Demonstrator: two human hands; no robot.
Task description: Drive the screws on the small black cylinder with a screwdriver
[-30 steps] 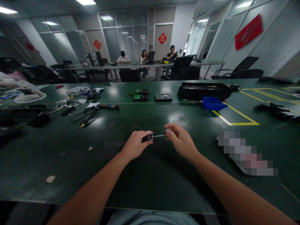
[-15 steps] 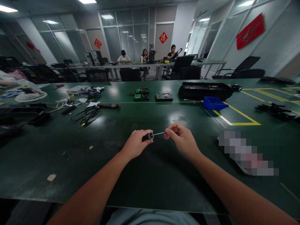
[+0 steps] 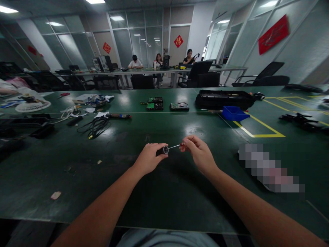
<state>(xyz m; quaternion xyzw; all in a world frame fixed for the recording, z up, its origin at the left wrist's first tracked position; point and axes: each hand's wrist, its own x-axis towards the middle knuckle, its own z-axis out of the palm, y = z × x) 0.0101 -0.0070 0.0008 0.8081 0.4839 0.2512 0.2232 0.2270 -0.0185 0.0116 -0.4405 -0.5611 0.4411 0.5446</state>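
Note:
Above the green table (image 3: 159,206), my left hand (image 3: 147,158) is closed around a black cylinder (image 3: 161,151) whose silvery ring-shaped end faces right. A thin metal rod (image 3: 174,146) reaches from that end across to my right hand (image 3: 199,152). Its other end sits pinched between the thumb and fingers there, with a small reddish-brown bit, perhaps a handle, showing at the fingertips. Whether the rod is a screwdriver shaft or another tool is too small to tell. How deep its tip goes into the cylinder is hidden.
Circuit boards (image 3: 155,103), a hard drive (image 3: 180,106), a long black housing (image 3: 224,99) and a blue bin (image 3: 235,113) lie farther back. An electric screwdriver (image 3: 119,116) with coiled cable is at left. A blurred-out object (image 3: 268,169) lies at right. Several people sit beyond.
My right hand's fingers have shifted slightly around the rod, and a reddish-brown bit now shows there. The left hand holds the cylinder almost unmoved.

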